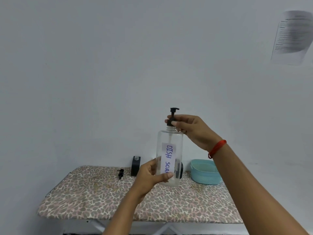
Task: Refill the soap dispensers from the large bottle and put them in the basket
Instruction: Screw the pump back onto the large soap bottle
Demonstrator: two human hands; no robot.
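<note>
- We see a table (81, 200) padded in leopard-print fabric. A loose black pump (120, 173) lies on its left rear part.
- Just right of it stands a dark, rounded container (135, 166), perhaps a bottle; it is too dim for us to tell.
- The left hand (149, 175) wraps the lower wall of the clear plastic dispenser (169, 138). It is held upright above the table, and its paper label reads DISH SOAP.
- The right hand (193, 131) pinches the black collar under the pump head (173, 114). A red thread bracelet (216, 148) circles that wrist.
- A teal ribbed basket (206, 177) sits at the table's right rear.
- A blurred printed sheet (291, 38) hangs on the wall.
</note>
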